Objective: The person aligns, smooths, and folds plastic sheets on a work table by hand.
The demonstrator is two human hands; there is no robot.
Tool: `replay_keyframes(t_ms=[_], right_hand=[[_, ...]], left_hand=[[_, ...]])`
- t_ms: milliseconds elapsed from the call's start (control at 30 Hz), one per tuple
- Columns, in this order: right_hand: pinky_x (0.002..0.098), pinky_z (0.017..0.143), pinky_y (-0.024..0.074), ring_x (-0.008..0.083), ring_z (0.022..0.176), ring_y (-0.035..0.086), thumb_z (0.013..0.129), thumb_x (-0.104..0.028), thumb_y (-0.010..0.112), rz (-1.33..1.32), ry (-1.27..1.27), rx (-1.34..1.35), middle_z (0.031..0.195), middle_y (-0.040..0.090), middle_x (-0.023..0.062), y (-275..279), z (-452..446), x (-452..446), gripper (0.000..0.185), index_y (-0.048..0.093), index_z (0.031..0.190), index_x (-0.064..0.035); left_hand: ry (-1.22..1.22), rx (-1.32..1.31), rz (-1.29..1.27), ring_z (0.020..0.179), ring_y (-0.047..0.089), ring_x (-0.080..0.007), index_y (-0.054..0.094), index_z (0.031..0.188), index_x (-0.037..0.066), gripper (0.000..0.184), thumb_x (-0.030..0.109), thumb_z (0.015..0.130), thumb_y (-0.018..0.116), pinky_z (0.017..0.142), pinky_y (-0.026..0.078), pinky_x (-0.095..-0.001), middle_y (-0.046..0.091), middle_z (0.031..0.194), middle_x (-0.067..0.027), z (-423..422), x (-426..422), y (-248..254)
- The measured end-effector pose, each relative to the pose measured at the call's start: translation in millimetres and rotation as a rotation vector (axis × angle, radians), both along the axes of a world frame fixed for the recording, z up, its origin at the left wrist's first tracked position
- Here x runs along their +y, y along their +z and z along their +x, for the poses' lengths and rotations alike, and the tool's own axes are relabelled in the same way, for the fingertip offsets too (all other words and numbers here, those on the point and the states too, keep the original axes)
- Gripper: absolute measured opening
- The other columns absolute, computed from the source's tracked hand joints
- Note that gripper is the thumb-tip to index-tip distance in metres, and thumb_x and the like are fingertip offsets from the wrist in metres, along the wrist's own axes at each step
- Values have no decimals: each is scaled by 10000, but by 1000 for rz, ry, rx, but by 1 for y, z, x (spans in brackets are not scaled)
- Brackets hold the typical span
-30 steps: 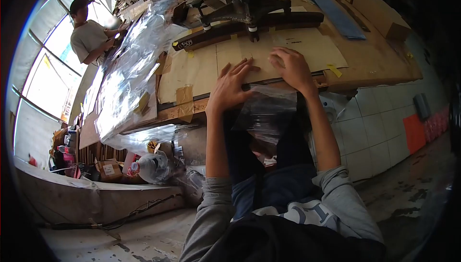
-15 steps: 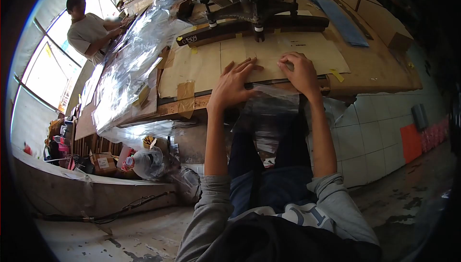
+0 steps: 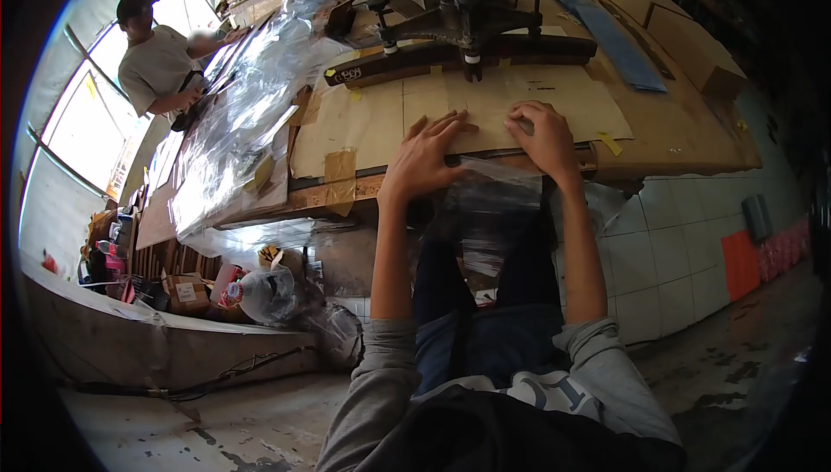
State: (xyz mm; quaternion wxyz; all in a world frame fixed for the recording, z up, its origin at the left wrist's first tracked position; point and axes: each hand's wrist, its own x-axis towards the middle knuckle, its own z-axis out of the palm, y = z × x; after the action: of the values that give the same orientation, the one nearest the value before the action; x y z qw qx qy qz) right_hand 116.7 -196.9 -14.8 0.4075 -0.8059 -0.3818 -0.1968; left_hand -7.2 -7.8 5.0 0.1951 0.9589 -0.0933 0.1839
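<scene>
My left hand (image 3: 424, 159) lies with its fingers spread at the front edge of a pale board (image 3: 363, 122). To its right, my right hand (image 3: 544, 139) rests on the same board, its fingers curled and the thumb close to them; anything between them is too small to make out. A clear plastic sheet (image 3: 493, 199) hangs from the table edge between my hands, near the left thumb. Brown tape (image 3: 340, 179) crosses the edge on the left. Behind the hands a dark curved bar (image 3: 394, 65) on a metal frame (image 3: 467, 31) spans the board.
Crumpled clear plastic (image 3: 234, 126) covers the table's left part. A person (image 3: 160, 65) stands beyond it. A blue strip (image 3: 606, 35) and a cardboard box (image 3: 697, 48) are at the back right. Below left are a plastic jug (image 3: 267, 293) and a small carton (image 3: 186, 293).
My right hand's fingers have curled in more since the first frame, and it has moved slightly right. My left hand stays spread at the edge. The other person's arms have moved apart.
</scene>
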Motion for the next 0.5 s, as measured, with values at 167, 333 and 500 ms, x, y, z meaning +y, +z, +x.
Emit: replay_keyframes(t_ms=[167,333,500], right_hand=[[368,816,470,266,904,607,778,-190,678,3,-8,22,928,657,66,-2,1,1,167,638,835,-39],[366,808,473,272,891,611,775,-188,682,0,6,-15,922,657,70,-1,1,0,169,637,836,-36],[366,808,472,275,888,612,774,-184,682,8,9,-11,924,657,73,-1,1,0,170,637,838,-33]], left_hand=[[0,-6,7,1293,395,-244,525,1227,154,601,308,666,677,1111,225,-458,456,1379,-82,0,1,0],[-3,11,-3,1304,381,-264,508,1253,138,657,293,633,659,1116,214,-463,445,1387,-100,0,1,-1],[-3,-7,3,1294,394,-244,525,1228,152,595,306,673,678,1111,226,-453,453,1381,-90,1,2,-2]])
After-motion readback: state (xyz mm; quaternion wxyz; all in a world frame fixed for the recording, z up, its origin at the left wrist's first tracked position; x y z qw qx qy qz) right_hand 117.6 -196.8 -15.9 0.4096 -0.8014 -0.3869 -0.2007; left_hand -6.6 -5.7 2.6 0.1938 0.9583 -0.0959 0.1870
